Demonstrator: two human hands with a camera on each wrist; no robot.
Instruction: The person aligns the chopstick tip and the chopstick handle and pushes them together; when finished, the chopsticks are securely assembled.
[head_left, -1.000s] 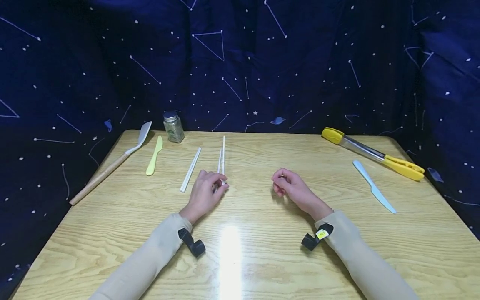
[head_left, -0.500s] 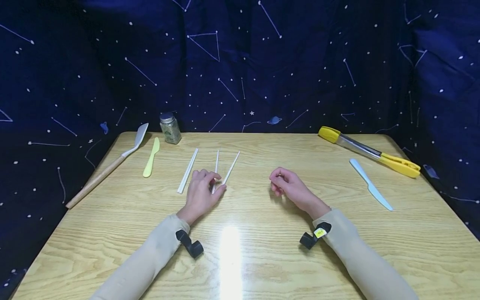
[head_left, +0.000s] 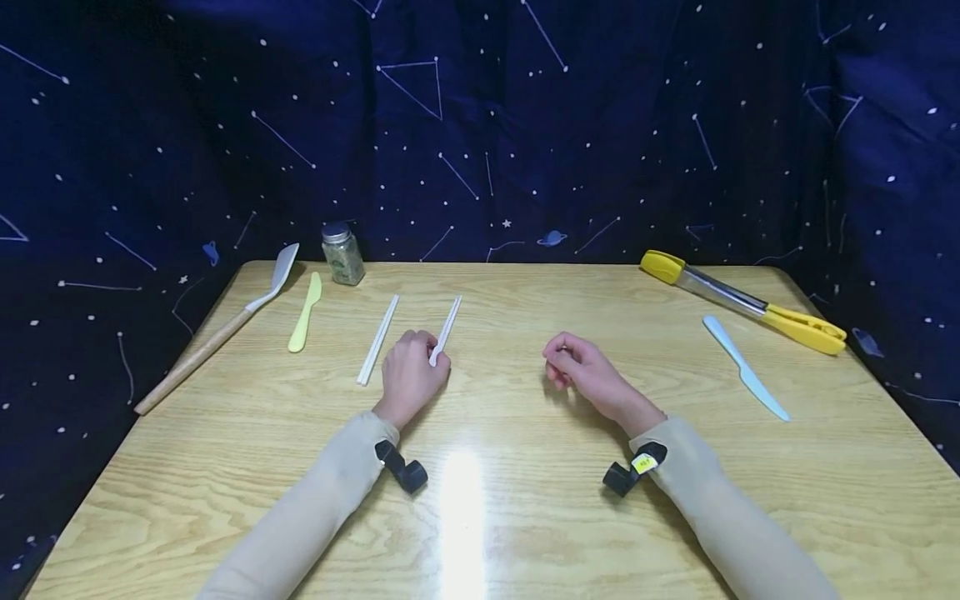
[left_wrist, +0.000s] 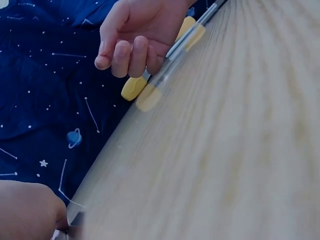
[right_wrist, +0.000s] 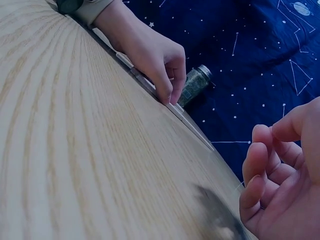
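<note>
Near the middle of the table, my left hand (head_left: 414, 372) pinches a pair of white chopsticks (head_left: 449, 321) between thumb and fingers. The two sticks lie side by side and point away, their near ends partly hidden by the hand. Just left of that hand lies another pair of white chopsticks (head_left: 378, 339). My right hand (head_left: 583, 368) hovers or rests over the table to the right, fingers loosely curled, holding nothing. In the right wrist view my left hand (right_wrist: 152, 57) grips the sticks low at the tabletop.
On the left lie a turner with a wooden handle (head_left: 202, 358) and a yellow-green spreader knife (head_left: 305, 312). A spice jar (head_left: 343, 253) stands at the back edge. Yellow-ended tongs (head_left: 738, 300) and a light blue knife (head_left: 746, 367) lie to the right.
The two chopsticks by my left hand were spread apart half a second ago. Now they lie together in its pinch. The right hand has stayed where it was.
</note>
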